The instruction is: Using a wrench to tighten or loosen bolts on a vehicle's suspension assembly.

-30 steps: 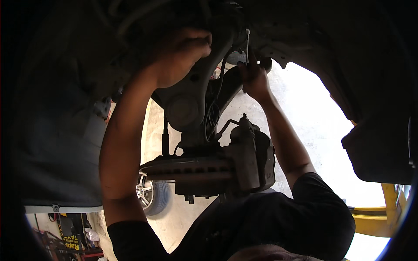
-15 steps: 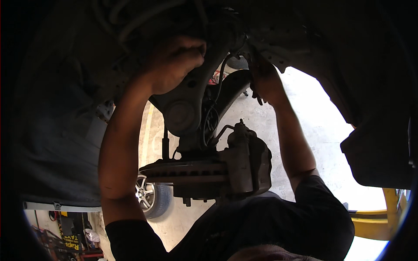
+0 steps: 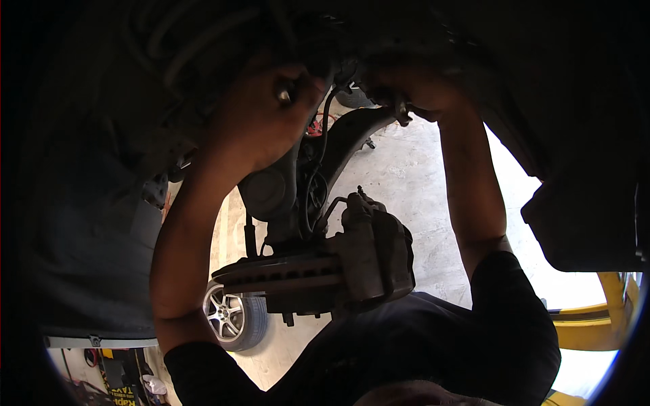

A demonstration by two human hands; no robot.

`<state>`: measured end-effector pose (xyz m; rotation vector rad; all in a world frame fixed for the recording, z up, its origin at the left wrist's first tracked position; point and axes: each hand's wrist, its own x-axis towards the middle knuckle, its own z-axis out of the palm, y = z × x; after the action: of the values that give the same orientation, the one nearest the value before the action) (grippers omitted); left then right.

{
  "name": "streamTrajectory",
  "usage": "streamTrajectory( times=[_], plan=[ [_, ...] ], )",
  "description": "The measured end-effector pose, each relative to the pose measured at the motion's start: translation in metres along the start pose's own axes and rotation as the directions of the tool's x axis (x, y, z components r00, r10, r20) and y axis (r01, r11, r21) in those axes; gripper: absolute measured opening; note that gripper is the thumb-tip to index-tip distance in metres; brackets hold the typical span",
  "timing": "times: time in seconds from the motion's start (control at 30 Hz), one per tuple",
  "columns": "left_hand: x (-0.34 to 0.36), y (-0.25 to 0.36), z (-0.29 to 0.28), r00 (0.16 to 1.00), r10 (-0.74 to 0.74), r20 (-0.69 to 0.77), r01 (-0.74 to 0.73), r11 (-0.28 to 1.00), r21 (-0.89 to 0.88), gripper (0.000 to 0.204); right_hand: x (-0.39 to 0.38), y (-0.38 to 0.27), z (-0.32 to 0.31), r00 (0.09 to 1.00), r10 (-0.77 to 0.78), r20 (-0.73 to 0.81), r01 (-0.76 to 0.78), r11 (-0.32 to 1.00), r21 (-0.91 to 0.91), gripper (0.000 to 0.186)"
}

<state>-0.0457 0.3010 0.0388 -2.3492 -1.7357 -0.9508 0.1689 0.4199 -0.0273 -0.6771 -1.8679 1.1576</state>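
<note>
Both my arms reach up into a dark wheel well. My left hand (image 3: 261, 118) is closed beside the upper suspension arm, with the shiny rounded end of a metal piece (image 3: 286, 93) showing in its curled fingers. Opposite it, my right hand (image 3: 433, 91) is closed near the top of the curved control arm (image 3: 352, 132). A small dark metal piece (image 3: 402, 110) shows at its fingers; shadow hides the rest. Between and below my hands hang a thin black cable (image 3: 326, 122), the brake disc (image 3: 281, 274) and the brake caliper (image 3: 376, 250).
Dark body panels surround the opening, with a hanging liner edge (image 3: 575, 233) at right. On the floor below lies a silver-spoked wheel (image 3: 227, 314). A yellow lift part (image 3: 589, 331) stands at lower right, and cluttered shop items (image 3: 122, 372) at lower left.
My left hand has turned, bringing the shiny metal end into sight. My right hand has moved up and bent inward at the wrist. The view has shifted slightly.
</note>
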Motion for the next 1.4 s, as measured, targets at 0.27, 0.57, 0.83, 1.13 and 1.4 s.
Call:
streamTrajectory(
  times=[0.27, 0.57, 0.83, 1.13, 1.4],
  plan=[
    [0.010, 0.004, 0.008, 0.989, -0.004, 0.145, 0.032, 0.981, -0.193, 0.034, 0.005, -0.026, -0.002, 0.998, 0.034, 0.046, -0.041, 0.985, 0.165, 0.027],
    [0.002, 0.008, 0.014, 0.993, 0.060, 0.100, -0.054, 0.996, -0.064, 0.044, 0.000, -0.040, 0.018, 0.983, 0.156, 0.098, -0.154, 0.988, -0.024, 0.033],
    [0.011, -0.022, 0.015, 0.983, 0.177, 0.038, -0.169, 0.972, -0.166, 0.032, 0.003, -0.039, 0.014, 0.984, 0.157, 0.089, -0.177, 0.938, 0.297, 0.034],
    [0.025, -0.044, 0.013, 0.972, 0.215, -0.092, -0.227, 0.964, -0.138, 0.029, -0.004, 0.073, 0.054, 0.754, -0.656, -0.035, 0.409, 0.509, -0.757, 0.076],
    [0.020, -0.029, 0.001, 0.985, 0.153, 0.077, -0.120, 0.938, -0.325, 0.034, 0.031, 0.132, 0.092, 0.771, -0.145, -0.620, 0.236, 0.969, 0.067, 0.034]
  ],
)
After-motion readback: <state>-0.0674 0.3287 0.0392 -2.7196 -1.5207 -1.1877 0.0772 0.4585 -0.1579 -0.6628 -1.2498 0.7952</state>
